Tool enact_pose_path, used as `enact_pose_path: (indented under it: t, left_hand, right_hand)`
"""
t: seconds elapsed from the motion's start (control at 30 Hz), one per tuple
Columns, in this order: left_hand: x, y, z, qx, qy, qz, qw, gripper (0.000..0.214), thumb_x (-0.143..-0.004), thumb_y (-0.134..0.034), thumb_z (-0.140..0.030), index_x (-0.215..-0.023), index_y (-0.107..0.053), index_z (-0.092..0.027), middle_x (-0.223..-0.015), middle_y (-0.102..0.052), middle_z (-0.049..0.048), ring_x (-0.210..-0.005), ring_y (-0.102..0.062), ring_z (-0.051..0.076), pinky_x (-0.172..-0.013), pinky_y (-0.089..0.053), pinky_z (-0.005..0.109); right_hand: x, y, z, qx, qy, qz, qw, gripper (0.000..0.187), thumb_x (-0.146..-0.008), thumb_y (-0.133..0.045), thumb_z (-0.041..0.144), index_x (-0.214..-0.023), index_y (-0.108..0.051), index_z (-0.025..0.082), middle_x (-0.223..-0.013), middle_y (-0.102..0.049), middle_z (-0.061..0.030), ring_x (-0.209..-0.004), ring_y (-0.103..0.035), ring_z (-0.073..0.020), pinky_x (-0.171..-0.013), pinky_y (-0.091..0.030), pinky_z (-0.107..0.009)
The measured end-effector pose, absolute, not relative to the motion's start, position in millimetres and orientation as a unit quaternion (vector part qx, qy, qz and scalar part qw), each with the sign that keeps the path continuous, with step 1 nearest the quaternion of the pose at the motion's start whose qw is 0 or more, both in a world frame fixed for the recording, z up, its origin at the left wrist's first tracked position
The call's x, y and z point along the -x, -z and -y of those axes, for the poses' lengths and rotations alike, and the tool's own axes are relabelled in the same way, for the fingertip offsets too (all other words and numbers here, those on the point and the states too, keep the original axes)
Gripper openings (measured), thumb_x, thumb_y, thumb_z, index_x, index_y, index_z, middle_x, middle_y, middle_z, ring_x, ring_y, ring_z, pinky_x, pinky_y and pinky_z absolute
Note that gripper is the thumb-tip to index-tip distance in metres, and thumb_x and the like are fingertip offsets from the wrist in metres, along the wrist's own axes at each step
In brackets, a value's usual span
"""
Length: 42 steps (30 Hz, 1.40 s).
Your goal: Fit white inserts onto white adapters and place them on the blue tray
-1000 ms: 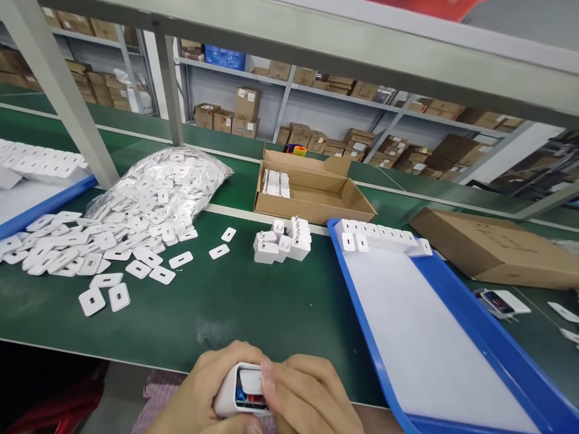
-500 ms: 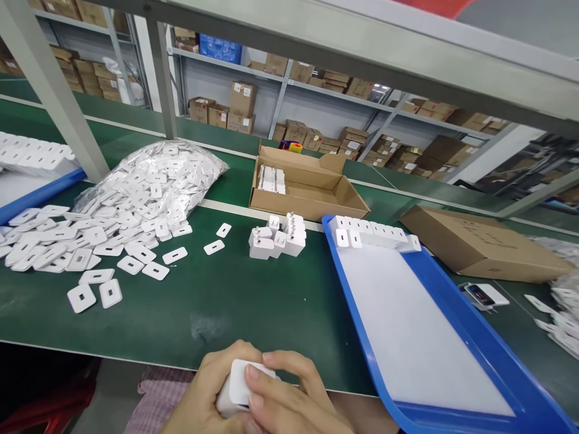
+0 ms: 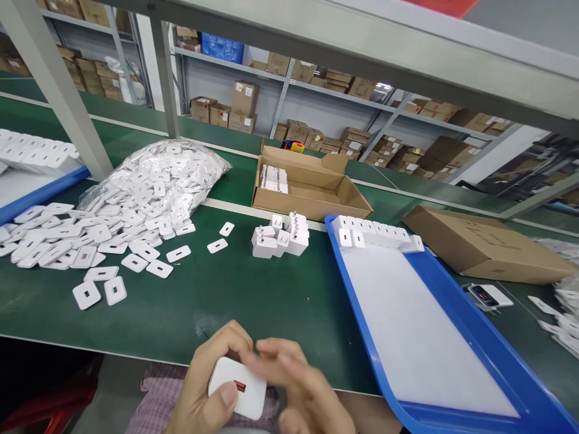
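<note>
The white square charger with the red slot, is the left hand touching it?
Touching: the head view shows the left hand gripping the white square charger, thumb on its face.

No text, brand or number can be read anywhere. The cardboard boxes (image 3: pixel 244 102) on the shelves at about eleven to one o'clock carry small white labels, but their print is too small to make out. The closed carton (image 3: pixel 486 244) at three o'clock shows faint dark marks on its top that stay illegible, and the white charger (image 3: pixel 237 386) at six o'clock bears only a red slot, with no lettering to be seen.
</note>
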<state>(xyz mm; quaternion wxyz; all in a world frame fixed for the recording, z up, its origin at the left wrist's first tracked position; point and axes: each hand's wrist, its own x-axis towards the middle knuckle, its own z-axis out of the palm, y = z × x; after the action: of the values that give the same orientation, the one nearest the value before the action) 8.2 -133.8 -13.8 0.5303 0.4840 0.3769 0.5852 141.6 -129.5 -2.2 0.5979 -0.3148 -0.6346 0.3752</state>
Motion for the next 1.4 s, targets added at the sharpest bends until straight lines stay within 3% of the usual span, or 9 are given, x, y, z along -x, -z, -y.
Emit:
enact_pose_path:
  t: [0.13, 0.23, 0.33, 0.4, 0.53, 0.67, 0.8, 1.0, 1.4]
  left_hand:
    - [-4, 18, 129, -0.557, -0.597, -0.399, 0.417, 0.034, -0.092, -0.045, -0.058, -0.087, -0.05, -0.024, -0.081, -0.045, -0.0006, -0.07, -0.046, 0.018, -0.062, -0.037, 0.03]
    - [0, 23, 123, -0.644, -0.575, -0.375, 0.337, 0.026, -0.096, -0.037, -0.049, -0.092, -0.047, -0.025, -0.078, -0.043, -0.0008, -0.074, -0.044, 0.019, -0.065, -0.036, 0.031]
    - [1, 25, 119, -0.681, -0.556, -0.388, 0.277, 0.025, -0.098, -0.03, -0.043, -0.089, -0.045, -0.026, -0.075, -0.041, 0.0, -0.084, -0.038, 0.023, -0.074, -0.035, 0.036]
    - [-1, 24, 118, -0.659, -0.544, -0.419, 0.308, 0.026, -0.098, -0.031, -0.047, -0.092, -0.048, -0.027, -0.086, -0.045, 0.0012, -0.093, -0.037, 0.024, -0.08, -0.035, 0.038]
    - [1, 19, 122, -0.526, -0.498, -0.429, 0.539, 0.037, -0.09, -0.046, -0.062, -0.116, -0.047, -0.035, -0.122, -0.042, 0.0012, -0.112, -0.044, 0.025, -0.092, -0.038, 0.038]
    - [10, 11, 122, -0.412, -0.47, -0.415, 0.661, 0.066, -0.078, -0.066, -0.064, -0.127, -0.043, -0.028, -0.121, -0.052, 0.0055, -0.114, -0.052, 0.026, -0.094, -0.044, 0.034]
    - [14, 4, 120, -0.398, -0.479, -0.429, 0.654, 0.055, -0.077, -0.072, -0.057, -0.115, -0.056, -0.022, -0.11, -0.061, 0.0061, -0.105, -0.058, 0.023, -0.088, -0.049, 0.028]
    - [6, 8, 124, -0.392, -0.544, -0.459, 0.583, 0.039, -0.079, -0.072, -0.051, -0.104, -0.064, -0.021, -0.095, -0.066, 0.0025, -0.088, -0.062, 0.017, -0.075, -0.052, 0.019]
    - [1, 4, 120, -0.383, -0.544, -0.461, 0.587, 0.037, -0.077, -0.074, -0.049, -0.103, -0.068, -0.023, -0.094, -0.067, 0.0013, -0.086, -0.064, 0.016, -0.077, -0.051, 0.019]
  right_hand:
    - [-144, 9, 126, 0.406, -0.513, 0.544, 0.525, 0.045, -0.084, -0.06, 0.061, -0.116, -0.064, 0.029, -0.117, -0.057, -0.007, -0.084, -0.057, -0.016, -0.062, -0.048, -0.022]
    - [-138, 16, 125, 0.395, -0.615, 0.505, 0.459, 0.044, -0.08, -0.063, 0.063, -0.107, -0.07, 0.028, -0.109, -0.061, -0.0053, -0.082, -0.059, -0.0152, -0.069, -0.048, -0.022]
    - [-131, 21, 125, 0.392, -0.667, 0.434, 0.461, 0.037, -0.082, -0.065, 0.057, -0.107, -0.069, 0.03, -0.097, -0.067, -0.0017, -0.083, -0.061, -0.0135, -0.076, -0.046, -0.02]
    - [-129, 20, 124, 0.399, -0.664, 0.414, 0.479, 0.034, -0.082, -0.067, 0.055, -0.102, -0.07, 0.028, -0.094, -0.067, -0.0015, -0.084, -0.062, -0.0136, -0.076, -0.047, -0.019]
    - [-133, 13, 119, 0.431, -0.593, 0.446, 0.514, 0.025, -0.082, -0.069, 0.049, -0.093, -0.071, 0.026, -0.112, -0.064, -0.0036, -0.097, -0.063, -0.0169, -0.083, -0.05, -0.021]
    - [-141, 9, 118, 0.446, -0.556, 0.477, 0.514, 0.023, -0.086, -0.065, 0.047, -0.096, -0.07, 0.027, -0.117, -0.064, -0.0051, -0.104, -0.064, -0.0194, -0.082, -0.054, -0.022]
    - [-145, 12, 117, 0.452, -0.52, 0.527, 0.497, 0.02, -0.09, -0.061, 0.045, -0.102, -0.069, 0.03, -0.124, -0.063, -0.0049, -0.114, -0.061, -0.0211, -0.08, -0.055, -0.02]
    - [-138, 9, 119, 0.445, -0.546, 0.485, 0.518, 0.035, -0.084, -0.065, 0.055, -0.107, -0.068, 0.03, -0.13, -0.059, -0.0065, -0.104, -0.066, -0.0211, -0.079, -0.057, -0.022]
    - [-140, 23, 108, 0.408, -0.413, 0.623, 0.524, 0.018, -0.097, -0.05, 0.031, -0.111, -0.061, 0.032, -0.122, -0.061, -0.0027, -0.105, -0.064, -0.0145, -0.079, -0.053, -0.017]
